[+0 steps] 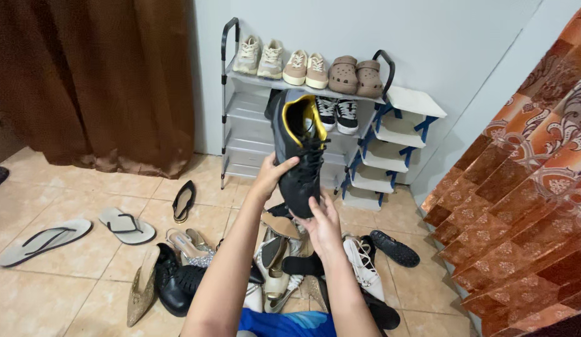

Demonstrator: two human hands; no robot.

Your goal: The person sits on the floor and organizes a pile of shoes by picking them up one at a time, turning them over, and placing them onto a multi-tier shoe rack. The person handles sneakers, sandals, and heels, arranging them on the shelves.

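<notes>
Both hands up w/ the black sneaker point(301, 150), yellow lining showing, held in front of the grey shoe rack point(243, 109). Left hand point(271, 176) has its grip closed on the side, right hand point(323, 224) clamped under the toe. Step looks like shelving; next needs a free shelf slot, mid tier. Loose shoe pile point(271, 262) on floor, near.

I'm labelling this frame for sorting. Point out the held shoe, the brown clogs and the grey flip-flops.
black sneaker point(301, 168), head view, laced upper.
brown clogs point(356, 75), head view, between the pair's toes.
grey flip-flops point(125, 226), head view, nearer sandal's footbed.
</notes>
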